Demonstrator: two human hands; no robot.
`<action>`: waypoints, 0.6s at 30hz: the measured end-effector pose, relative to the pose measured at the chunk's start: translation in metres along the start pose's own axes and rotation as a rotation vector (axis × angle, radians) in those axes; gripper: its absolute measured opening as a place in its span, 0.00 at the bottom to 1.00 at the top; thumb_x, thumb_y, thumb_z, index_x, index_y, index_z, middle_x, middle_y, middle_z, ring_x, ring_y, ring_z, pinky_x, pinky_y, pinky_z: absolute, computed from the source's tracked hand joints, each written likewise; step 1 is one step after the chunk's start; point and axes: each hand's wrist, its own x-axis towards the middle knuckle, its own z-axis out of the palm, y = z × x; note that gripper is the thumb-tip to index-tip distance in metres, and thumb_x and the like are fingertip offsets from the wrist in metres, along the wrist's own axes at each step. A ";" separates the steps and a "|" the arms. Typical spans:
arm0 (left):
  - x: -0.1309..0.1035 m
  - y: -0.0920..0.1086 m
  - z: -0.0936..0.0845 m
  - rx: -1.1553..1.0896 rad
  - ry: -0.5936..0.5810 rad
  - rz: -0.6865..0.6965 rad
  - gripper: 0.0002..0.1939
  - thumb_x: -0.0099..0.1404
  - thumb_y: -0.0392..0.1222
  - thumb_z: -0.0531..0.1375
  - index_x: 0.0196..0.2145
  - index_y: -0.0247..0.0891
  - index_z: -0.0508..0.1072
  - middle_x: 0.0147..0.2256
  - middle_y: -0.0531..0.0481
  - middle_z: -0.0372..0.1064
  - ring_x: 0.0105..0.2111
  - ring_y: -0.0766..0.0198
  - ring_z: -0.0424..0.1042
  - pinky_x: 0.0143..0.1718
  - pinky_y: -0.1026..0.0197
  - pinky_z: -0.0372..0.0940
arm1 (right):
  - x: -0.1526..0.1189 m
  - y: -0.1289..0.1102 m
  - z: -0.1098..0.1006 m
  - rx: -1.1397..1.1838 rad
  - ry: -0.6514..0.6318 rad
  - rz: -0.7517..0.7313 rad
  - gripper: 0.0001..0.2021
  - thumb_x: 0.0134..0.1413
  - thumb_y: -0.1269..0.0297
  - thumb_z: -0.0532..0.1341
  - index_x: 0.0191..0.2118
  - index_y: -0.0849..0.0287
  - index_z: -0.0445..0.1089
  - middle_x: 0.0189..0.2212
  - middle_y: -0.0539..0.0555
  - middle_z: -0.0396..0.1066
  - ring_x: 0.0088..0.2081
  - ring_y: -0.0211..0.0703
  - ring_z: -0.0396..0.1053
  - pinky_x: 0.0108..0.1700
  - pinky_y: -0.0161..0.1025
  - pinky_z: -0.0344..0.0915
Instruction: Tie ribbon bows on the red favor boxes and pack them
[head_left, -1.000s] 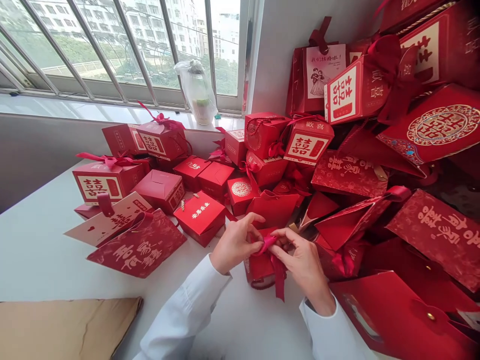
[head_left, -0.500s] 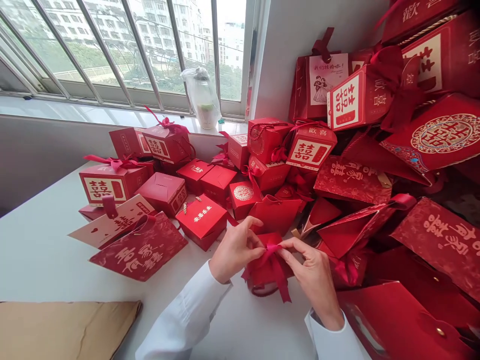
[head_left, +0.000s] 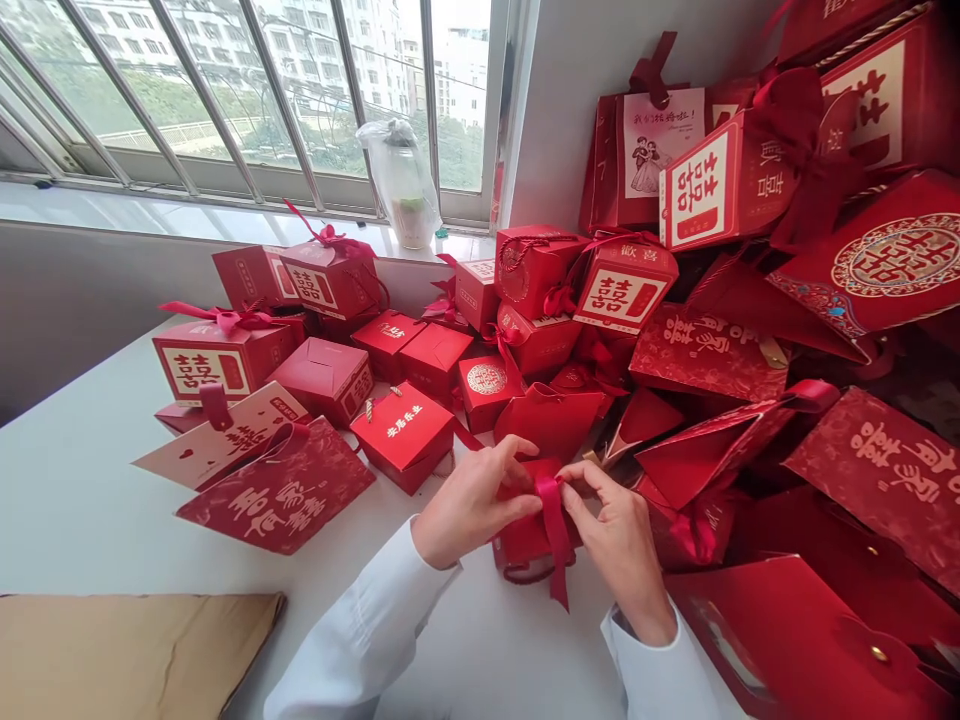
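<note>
A small red box (head_left: 525, 540) sits on the white table between my hands, with a dark cord handle at its front. A magenta ribbon (head_left: 556, 535) lies over its top, one tail hanging down the front. My left hand (head_left: 480, 500) is closed on the ribbon at the left of the knot area, thumb and fingers pinched. My right hand (head_left: 619, 535) pinches the ribbon from the right, thumb against forefinger. The fingertips partly hide the knot area, so how the ribbon is looped cannot be made out.
Red gift boxes (head_left: 405, 430) stand behind the hands. Red bags (head_left: 817, 620) are piled on the right. A flat red bag (head_left: 281, 490) lies left, and cardboard (head_left: 135, 650) lies at the lower left. A wrapped cup (head_left: 411, 205) stands on the window sill.
The ribbon ends between my fingers have shifted; one tail now hangs straighter over the box front, and the left tail no longer shows. Both hands stay close to the box.
</note>
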 end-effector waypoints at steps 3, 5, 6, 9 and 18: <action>-0.001 0.003 0.000 0.089 -0.019 0.013 0.20 0.56 0.36 0.61 0.47 0.40 0.64 0.36 0.51 0.73 0.38 0.60 0.68 0.38 0.60 0.61 | 0.001 0.000 -0.001 0.043 -0.010 0.026 0.10 0.57 0.61 0.53 0.32 0.56 0.70 0.27 0.49 0.73 0.27 0.40 0.69 0.29 0.32 0.62; -0.002 0.004 0.001 0.110 -0.023 0.010 0.21 0.56 0.33 0.59 0.48 0.40 0.63 0.36 0.50 0.73 0.39 0.58 0.68 0.40 0.59 0.60 | 0.003 0.001 -0.002 0.070 -0.005 0.027 0.09 0.57 0.61 0.53 0.32 0.56 0.69 0.28 0.50 0.73 0.30 0.41 0.71 0.30 0.33 0.62; -0.002 0.006 0.001 0.111 -0.029 0.000 0.21 0.56 0.33 0.58 0.48 0.41 0.63 0.37 0.50 0.73 0.40 0.58 0.68 0.41 0.58 0.60 | 0.004 0.001 -0.002 0.076 -0.002 0.028 0.09 0.56 0.61 0.53 0.32 0.56 0.69 0.28 0.50 0.73 0.31 0.42 0.71 0.31 0.33 0.62; -0.004 0.011 0.004 0.144 -0.042 -0.057 0.21 0.55 0.34 0.59 0.47 0.42 0.62 0.39 0.50 0.72 0.42 0.54 0.68 0.45 0.51 0.58 | 0.006 0.000 -0.001 0.063 0.000 0.043 0.08 0.55 0.61 0.54 0.30 0.56 0.67 0.25 0.49 0.72 0.28 0.41 0.69 0.28 0.32 0.61; -0.003 0.015 0.024 0.164 0.146 -0.079 0.18 0.59 0.29 0.51 0.46 0.42 0.60 0.36 0.52 0.72 0.40 0.57 0.70 0.46 0.51 0.55 | 0.010 -0.002 -0.005 0.022 -0.081 0.019 0.11 0.56 0.58 0.53 0.26 0.55 0.62 0.21 0.45 0.64 0.22 0.36 0.61 0.25 0.32 0.56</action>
